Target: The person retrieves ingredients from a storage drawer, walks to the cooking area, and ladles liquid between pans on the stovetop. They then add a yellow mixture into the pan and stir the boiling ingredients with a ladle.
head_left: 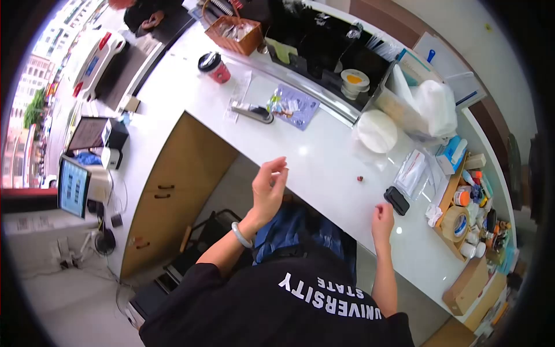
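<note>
My left hand (269, 191), with a pale bracelet on its wrist, hovers by the counter's front edge. Its fingers are bent but apart, and nothing shows in them. My right hand (382, 223) is closed, its fingers curled in; whatever they may hold is hidden. Just beyond it lies a small black case (396, 200). A tiny dark red object (359, 178) sits on the white counter (324, 168) between the two hands. Farther off are a purple packet (295, 107) and a dark, silver-edged handheld object (252, 113), lying over a paper slip (240, 92).
A red cup with a black lid (215, 67) and a wicker basket (234, 34) stand at the far left. To the right are a white round pack (376, 132), plastic-wrapped papers (411, 173) and a wooden organizer (445, 217). A monitor (74, 185) stands at left.
</note>
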### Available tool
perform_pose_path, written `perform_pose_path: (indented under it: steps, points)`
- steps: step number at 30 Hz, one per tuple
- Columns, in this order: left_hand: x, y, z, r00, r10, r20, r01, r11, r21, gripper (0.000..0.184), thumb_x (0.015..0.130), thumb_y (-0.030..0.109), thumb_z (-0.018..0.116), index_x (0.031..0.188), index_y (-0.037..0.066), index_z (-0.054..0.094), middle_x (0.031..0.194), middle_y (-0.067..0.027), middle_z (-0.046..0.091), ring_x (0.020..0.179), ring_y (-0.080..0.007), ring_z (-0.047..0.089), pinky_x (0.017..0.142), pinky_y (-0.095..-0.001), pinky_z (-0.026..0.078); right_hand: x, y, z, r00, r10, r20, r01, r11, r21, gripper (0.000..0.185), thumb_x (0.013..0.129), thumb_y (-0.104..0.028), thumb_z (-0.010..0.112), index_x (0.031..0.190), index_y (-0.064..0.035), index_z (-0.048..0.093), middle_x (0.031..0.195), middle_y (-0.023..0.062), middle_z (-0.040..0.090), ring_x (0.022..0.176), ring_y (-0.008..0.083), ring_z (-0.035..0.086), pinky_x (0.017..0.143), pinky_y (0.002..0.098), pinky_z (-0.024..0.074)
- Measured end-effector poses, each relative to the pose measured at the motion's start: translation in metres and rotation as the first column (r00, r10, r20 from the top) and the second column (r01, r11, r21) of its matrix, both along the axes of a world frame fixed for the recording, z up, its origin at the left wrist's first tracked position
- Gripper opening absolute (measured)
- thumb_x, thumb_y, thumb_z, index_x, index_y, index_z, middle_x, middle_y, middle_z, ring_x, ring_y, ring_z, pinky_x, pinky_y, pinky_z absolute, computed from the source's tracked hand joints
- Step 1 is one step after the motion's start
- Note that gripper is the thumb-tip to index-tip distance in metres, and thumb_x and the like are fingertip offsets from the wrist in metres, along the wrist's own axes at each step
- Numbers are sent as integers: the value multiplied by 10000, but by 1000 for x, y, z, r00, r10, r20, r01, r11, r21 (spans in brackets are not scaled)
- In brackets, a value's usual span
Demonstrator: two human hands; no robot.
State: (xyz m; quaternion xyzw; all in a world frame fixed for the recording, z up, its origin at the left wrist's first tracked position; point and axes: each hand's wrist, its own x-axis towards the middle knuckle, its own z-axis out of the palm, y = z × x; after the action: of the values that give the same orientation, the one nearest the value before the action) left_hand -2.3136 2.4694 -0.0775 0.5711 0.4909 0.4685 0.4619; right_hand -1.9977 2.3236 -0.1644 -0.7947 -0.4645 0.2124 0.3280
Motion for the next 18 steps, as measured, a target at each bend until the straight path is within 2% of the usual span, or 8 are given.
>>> perform_pose_path:
  steps: [1, 2, 5, 7, 9, 11, 14, 18]
  points:
    - [1, 9, -2, 998, -60, -29, 61, 998, 21, 268, 910, -14, 537, 1178, -12, 540, 1076, -64, 570, 939, -119, 571, 777, -247, 476, -3, -11, 6, 942, -186, -281, 175, 983, -61, 96, 846, -51, 566, 938, -24, 564, 900, 102, 583, 809, 222, 608, 658, 331, 504]
    - [4, 15, -3, 994, -105, -19, 106, 994, 14, 262, 906, -19, 543, 1167, -6, 549, 1062, -68, 575, 952, -121, 573, 774, -247, 481, -7, -20, 10, 769, -362, -527, 325, 931, -164, 99, 858, -67, 572, 947, -26, 566, 896, 86, 589, 795, 194, 613, 642, 317, 507]
    - [29, 12, 8, 969, -245, -35, 246, 968, 46, 264, 885, -2, 573, 1150, 3, 570, 1047, -109, 608, 942, -165, 616, 772, -287, 513, -24, -71, 39, 468, -504, -726, 579, 796, -179, 118, 868, -86, 583, 975, -37, 577, 870, 58, 595, 762, 141, 606, 618, 290, 508]
    - [59, -6, 15, 926, -373, -68, 377, 923, 73, 266, 891, -11, 556, 1158, -10, 556, 1042, -113, 605, 965, -178, 622, 810, -290, 512, -34, -112, 58, 312, -523, -793, 684, 703, -194, 165, 867, -75, 594, 1023, -23, 600, 862, 66, 613, 759, 160, 620, 644, 295, 513]
    - [97, -36, 16, 835, -545, 78, 548, 835, -40, 237, 904, -24, 527, 1140, -20, 544, 1043, -107, 596, 963, -188, 622, 836, -292, 508, -39, -171, 52, 203, -449, -870, 772, 619, -140, 185, 881, -94, 600, 1045, -12, 616, 878, 67, 631, 773, 164, 628, 673, 299, 523]
    - [139, -85, 16, 712, -668, 217, 692, 720, -55, 269, 905, -17, 508, 1174, -21, 523, 1046, -120, 592, 927, -193, 604, 852, -310, 498, -47, -226, 77, 54, -491, -870, 882, 432, -189, 189, 887, -125, 605, 1042, -18, 622, 879, 61, 635, 771, 155, 627, 681, 288, 521]
    - [205, -179, 24, 370, -895, 249, 923, 385, 11, 305, 915, 30, 509, 1212, -38, 506, 1040, -124, 592, 889, -195, 594, 813, -322, 501, -63, -346, 82, -27, -422, -906, 973, 195, -120, 234, 897, -165, 611, 1065, -2, 597, 880, 54, 623, 758, 127, 618, 687, 280, 524]
    - [287, -334, 19, 73, -953, 294, 997, 72, -13, 300, 937, 70, 516, 1215, -44, 500, 1026, -128, 597, 915, -194, 606, 813, -325, 512, -76, -497, 95, -130, -419, -898, 982, -177, -60, 181, 894, -125, 600, 1021, 4, 607, 860, 54, 617, 761, 135, 620, 673, 283, 528]
